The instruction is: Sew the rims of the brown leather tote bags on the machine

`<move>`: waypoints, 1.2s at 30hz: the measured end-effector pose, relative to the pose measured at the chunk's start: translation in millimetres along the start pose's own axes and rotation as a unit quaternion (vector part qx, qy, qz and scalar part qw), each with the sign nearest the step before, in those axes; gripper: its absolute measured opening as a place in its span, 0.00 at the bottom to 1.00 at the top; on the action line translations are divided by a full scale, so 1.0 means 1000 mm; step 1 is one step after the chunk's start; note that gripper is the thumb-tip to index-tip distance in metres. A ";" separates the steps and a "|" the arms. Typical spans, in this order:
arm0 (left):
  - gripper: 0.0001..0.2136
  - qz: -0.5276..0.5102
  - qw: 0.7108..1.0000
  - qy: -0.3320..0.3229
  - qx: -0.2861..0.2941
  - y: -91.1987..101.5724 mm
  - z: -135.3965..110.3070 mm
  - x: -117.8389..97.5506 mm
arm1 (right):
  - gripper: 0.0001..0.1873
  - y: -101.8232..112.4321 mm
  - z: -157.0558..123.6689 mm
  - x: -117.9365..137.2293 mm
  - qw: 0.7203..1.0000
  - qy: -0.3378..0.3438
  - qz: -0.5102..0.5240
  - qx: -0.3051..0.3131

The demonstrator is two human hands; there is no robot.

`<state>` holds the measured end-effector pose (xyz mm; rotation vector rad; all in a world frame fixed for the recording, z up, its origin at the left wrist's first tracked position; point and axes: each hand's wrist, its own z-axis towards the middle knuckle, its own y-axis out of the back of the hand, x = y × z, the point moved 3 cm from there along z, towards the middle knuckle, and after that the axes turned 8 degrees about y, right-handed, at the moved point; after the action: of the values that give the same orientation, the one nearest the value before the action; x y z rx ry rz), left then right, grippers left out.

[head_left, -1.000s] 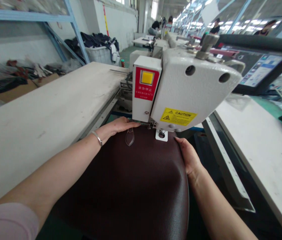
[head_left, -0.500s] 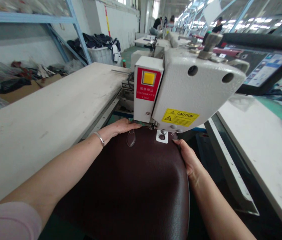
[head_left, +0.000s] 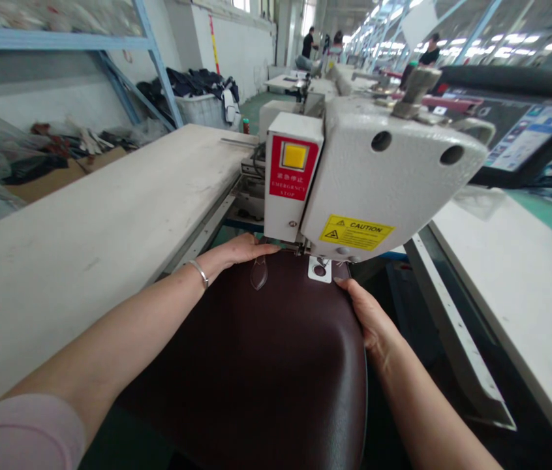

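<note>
A dark brown leather bag panel hangs under the head of a white sewing machine. My left hand grips its upper edge, thumb on the near face and fingers hidden behind. Below that thumb a leaf-shaped leather tab lies on the panel. My right hand is closed around the panel's right edge near the top corner, thumb in front. Between the hands, a white metal plate with a round hole sits against the leather beneath the machine head.
White tabletops flank the machine, with a metal rail at right. A monitor stands behind on the right. Dark cloth fills a bin at the back left. Farther off, a person is visible.
My right thumb has shifted slightly left and down along the panel's corner. The panel's right edge has moved a little left. My left hand keeps its grip.
</note>
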<state>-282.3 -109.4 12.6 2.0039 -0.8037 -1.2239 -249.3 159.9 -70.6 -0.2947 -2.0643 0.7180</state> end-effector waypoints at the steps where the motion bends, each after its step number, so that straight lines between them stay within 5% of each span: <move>1: 0.25 0.006 1.000 -0.001 0.001 0.000 -0.001 -0.001 | 0.14 0.000 0.000 0.000 1.000 -0.017 0.010 -0.012; 26: 0.24 0.007 0.999 -0.037 0.001 -0.004 0.025 0.003 | 0.21 0.009 0.034 0.008 0.999 0.043 -0.002 -0.012; 36: 0.27 0.060 0.995 -0.059 0.049 -0.004 0.004 -0.001 | 0.25 0.012 0.022 -0.001 1.000 0.018 0.011 0.002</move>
<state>-285.9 -106.8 8.4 1.9439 -1.0445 -1.2636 -267.4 160.9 -87.8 -0.3267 -2.0284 0.7242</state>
